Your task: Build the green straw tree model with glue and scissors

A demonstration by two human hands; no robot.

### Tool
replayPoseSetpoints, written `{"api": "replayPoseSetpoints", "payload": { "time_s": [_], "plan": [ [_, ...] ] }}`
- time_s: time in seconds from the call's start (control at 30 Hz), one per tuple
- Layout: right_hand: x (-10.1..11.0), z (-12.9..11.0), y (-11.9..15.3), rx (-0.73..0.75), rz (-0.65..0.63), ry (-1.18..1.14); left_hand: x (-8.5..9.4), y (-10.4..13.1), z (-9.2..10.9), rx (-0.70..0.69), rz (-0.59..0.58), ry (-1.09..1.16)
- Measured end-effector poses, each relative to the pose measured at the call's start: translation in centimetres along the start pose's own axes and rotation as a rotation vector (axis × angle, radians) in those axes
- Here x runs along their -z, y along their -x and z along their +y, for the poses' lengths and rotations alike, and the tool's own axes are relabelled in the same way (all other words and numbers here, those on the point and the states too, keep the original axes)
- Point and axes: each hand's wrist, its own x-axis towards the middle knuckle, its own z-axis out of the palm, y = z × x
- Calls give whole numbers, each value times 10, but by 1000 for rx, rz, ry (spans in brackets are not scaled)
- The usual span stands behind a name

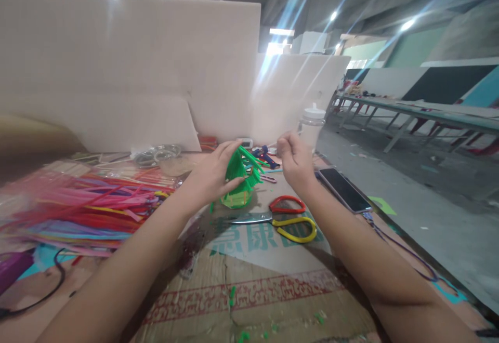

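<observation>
The left hand (212,174) is closed around a green pipe-cleaner bundle (241,176), fingers wrapped over its near side so the fuzzy ends fan out to the right. The bundle sits just above centre of the frame, its lower end close to or resting on the cardboard sheet (253,291) that covers the table; holding it low there seems to steady it while the other hand works on the tips. The right hand (294,161) is pinched shut just right of the bundle, fingertips drawn together as if on a thin strand, though what lies between them is too small to make out.

Both forearms reach in from the bottom corners and converge towards the middle, wrists slightly raised, the left palm turned to the right and the right knuckles facing up.

Directly below the hands lie scissors (284,221) with red and yellow handles, blades pointing left, within easy reach. To the right of them a phone (345,189) lies flat near the table edge with a cable (401,252) trailing to the lower right. A heap of coloured pipe cleaners (86,208) fills the left of the frame. Behind the hands stand a clear plastic jar (312,124) and white boards (128,67). Small green clippings (233,293) dot the cardboard at the bottom.
</observation>
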Motion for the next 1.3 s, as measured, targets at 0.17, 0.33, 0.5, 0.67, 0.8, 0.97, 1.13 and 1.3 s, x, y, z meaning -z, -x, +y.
{"api": "replayPoseSetpoints", "payload": {
  "time_s": [0.17,0.33,0.5,0.67,0.8,0.97,1.13,1.3],
  "plan": [
    [-14,-4,8,115,-136,46,-1,0,0,-31,17,-5],
    [-19,-4,10,125,-154,-60,2,1,-3,-2,-11,52],
    [-14,-10,8,125,-122,-64,8,0,-7,100,67,146],
    [-11,-21,8,174,-130,-106,8,-3,-5,43,121,64],
    [-9,-25,8,210,-112,-134,3,-3,-5,3,193,29],
    [-12,-23,8,210,-105,-131,0,-1,-8,50,273,49],
    [-19,-7,11,186,-183,-58,9,0,-10,199,280,156],
    [-31,4,12,270,-202,20,28,2,-8,443,294,146]
  ]
}}
